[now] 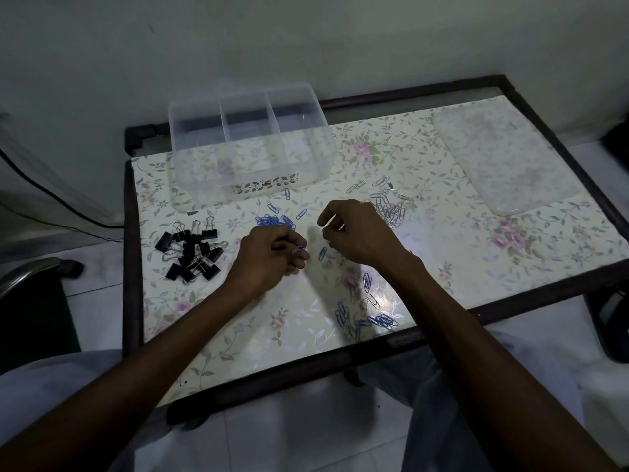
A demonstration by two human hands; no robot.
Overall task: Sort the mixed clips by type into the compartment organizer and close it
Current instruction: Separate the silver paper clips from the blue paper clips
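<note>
My left hand (272,255) pinched a blue clip (301,247), my right hand (357,233) curled, contents unclear, organizer (252,144) open behind.

both bare forearms are reaching forward, converging toward each other. the left hand (272,253) is hovering knuckles up, fingers curling inward, thumb and forefinger pinching together. the right hand (357,229) is sitting slightly farther forward, fingers curling under, fingertips nearly meeting the thumb.
</note>
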